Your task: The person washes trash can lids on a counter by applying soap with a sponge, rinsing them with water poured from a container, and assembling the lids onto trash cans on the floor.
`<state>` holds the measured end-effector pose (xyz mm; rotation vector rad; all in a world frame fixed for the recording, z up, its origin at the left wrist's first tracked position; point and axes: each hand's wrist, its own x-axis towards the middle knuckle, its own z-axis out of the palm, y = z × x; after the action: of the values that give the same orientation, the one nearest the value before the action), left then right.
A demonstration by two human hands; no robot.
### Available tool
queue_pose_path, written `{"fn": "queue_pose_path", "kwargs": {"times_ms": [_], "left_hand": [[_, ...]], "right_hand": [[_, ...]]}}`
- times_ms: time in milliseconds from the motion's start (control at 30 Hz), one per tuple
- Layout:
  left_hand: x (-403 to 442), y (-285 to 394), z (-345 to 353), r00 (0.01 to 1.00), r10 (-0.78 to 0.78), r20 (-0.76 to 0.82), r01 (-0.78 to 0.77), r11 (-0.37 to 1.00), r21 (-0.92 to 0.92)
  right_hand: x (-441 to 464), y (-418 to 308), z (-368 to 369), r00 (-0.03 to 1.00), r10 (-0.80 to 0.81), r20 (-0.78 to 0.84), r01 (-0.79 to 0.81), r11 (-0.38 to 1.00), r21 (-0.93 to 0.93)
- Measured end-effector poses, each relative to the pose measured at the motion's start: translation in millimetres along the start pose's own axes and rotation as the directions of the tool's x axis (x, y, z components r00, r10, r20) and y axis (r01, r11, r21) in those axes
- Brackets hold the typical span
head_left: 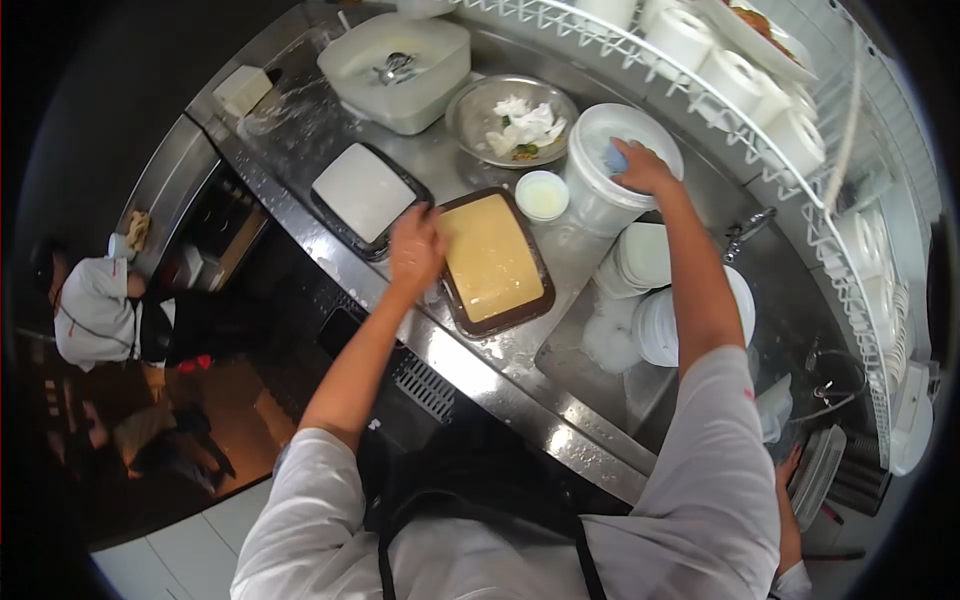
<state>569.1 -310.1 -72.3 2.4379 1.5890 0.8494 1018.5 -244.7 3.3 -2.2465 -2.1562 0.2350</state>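
Observation:
On the steel counter lies a dark-rimmed tray with a yellow surface. My left hand is at its left edge, fingers bent and blurred, so its grip cannot be made out. Left of that hand is a white slab on a black tray. My right hand reaches over the rim of a white bucket, closed on a blue sponge or cloth. A small white tub stands between the bucket and the yellow tray.
Behind are a round metal bowl with crumpled white scraps and a square tub holding metal items. Stacked white containers sit in the sink at right. A wire rack overhangs the back. Another person is at far left; another's hand is lower right.

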Motion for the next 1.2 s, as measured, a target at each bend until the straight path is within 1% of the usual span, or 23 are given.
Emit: {"fn": "queue_pose_path", "kwargs": {"times_ms": [33, 67, 100, 200, 233, 267, 333, 367, 400, 467, 500, 533, 567, 633, 667, 733, 767, 800, 900, 1000, 1100, 1133, 1200], "left_hand": [[-9, 24, -7, 0.99, 0.106, 0.095, -0.112, 0.992, 0.061], [-23, 32, 11, 0.981, 0.138, 0.14, -0.151, 0.984, 0.092], [-31, 44, 15, 0.983, 0.12, 0.14, -0.135, 0.985, 0.108], [-36, 70, 15, 0.982, 0.038, 0.183, -0.069, 0.984, 0.167], [-33, 74, 13, 0.973, -0.015, 0.231, -0.033, 0.979, 0.201], [-25, 77, 14, 0.961, -0.071, 0.267, 0.006, 0.971, 0.237], [-10, 82, 27, 0.939, -0.124, 0.32, 0.029, 0.958, 0.286], [-3, 84, 36, 0.926, -0.138, 0.351, 0.026, 0.951, 0.307], [-3, 77, 60, 0.969, -0.037, 0.242, -0.035, 0.958, 0.286], [10, 83, 62, 0.946, -0.08, 0.314, 0.006, 0.973, 0.23], [17, 85, 63, 0.932, -0.099, 0.349, 0.028, 0.979, 0.203], [23, 81, 72, 0.941, -0.108, 0.32, 0.042, 0.977, 0.208], [26, 72, 86, 0.95, -0.1, 0.294, 0.053, 0.985, 0.165], [31, 51, 113, 0.966, -0.09, 0.242, 0.074, 0.995, 0.074], [47, 56, 97, 0.904, -0.236, 0.356, 0.237, 0.971, 0.042], [52, 39, 114, 0.94, -0.192, 0.282, 0.211, 0.977, -0.035], [46, 30, 119, 0.953, -0.177, 0.246, 0.2, 0.977, -0.074], [35, 26, 110, 0.988, 0.045, 0.15, -0.003, 0.963, -0.268], [3, 49, 89, 0.972, 0.169, 0.166, -0.154, 0.983, -0.099], [-30, 79, 23, 0.905, 0.318, 0.282, -0.365, 0.921, 0.133], [-22, 67, 32, 0.86, 0.353, 0.369, -0.444, 0.873, 0.199], [-15, 61, 42, 0.912, 0.386, 0.141, -0.407, 0.897, 0.174], [17, 69, 55, 0.993, 0.046, 0.107, -0.063, 0.985, 0.158]], "right_hand": [[11, 4, 10, 0.996, 0.016, 0.082, -0.016, 1.0, 0.007], [22, 9, 25, 0.986, 0.032, 0.163, -0.033, 0.999, 0.007], [32, 16, 35, 0.969, 0.052, 0.242, -0.053, 0.999, 0.0], [49, 33, 31, 0.939, 0.022, 0.344, -0.114, 0.962, 0.249], [38, 27, 22, 0.957, 0.001, 0.291, -0.19, 0.757, 0.625], [14, 2, -14, 0.972, 0.002, 0.234, -0.213, 0.416, 0.884], [-20, -60, -65, 0.992, 0.016, 0.127, -0.128, 0.052, 0.99], [-28, -85, -80, 0.995, -0.094, 0.024, -0.01, 0.151, 0.988], [-34, -107, -87, 0.976, -0.206, -0.07, 0.118, 0.232, 0.965], [-41, -147, -88, 0.951, -0.297, -0.085, 0.223, 0.472, 0.853], [-36, -159, -78, 0.941, -0.324, -0.102, 0.267, 0.519, 0.812], [-45, -181, -84, 0.967, -0.256, 0.008, 0.159, 0.625, 0.764], [-50, -196, -76, 0.947, -0.262, -0.187, 0.314, 0.624, 0.716], [-52, -216, -66, 0.933, -0.244, -0.264, 0.359, 0.662, 0.658], [-57, -225, -66, 0.942, -0.218, -0.255, 0.335, 0.65, 0.683], [-71, -241, -69, 0.959, -0.162, -0.234, 0.283, 0.624, 0.728], [-76, -246, -65, 0.946, -0.159, -0.283, 0.319, 0.619, 0.717], [-82, -247, -61, 0.93, -0.154, -0.335, 0.355, 0.617, 0.702], [-92, -250, -58, 0.881, -0.14, -0.452, 0.42, 0.669, 0.613], [-99, -242, -45, 0.788, -0.154, -0.596, 0.491, 0.741, 0.458], [-112, -225, -32, 0.803, -0.08, -0.591, 0.416, 0.784, 0.46], [-111, -215, -27, 0.816, -0.061, -0.575, 0.354, 0.839, 0.414], [-103, -188, -30, 0.787, -0.008, -0.616, 0.308, 0.872, 0.382]]}}
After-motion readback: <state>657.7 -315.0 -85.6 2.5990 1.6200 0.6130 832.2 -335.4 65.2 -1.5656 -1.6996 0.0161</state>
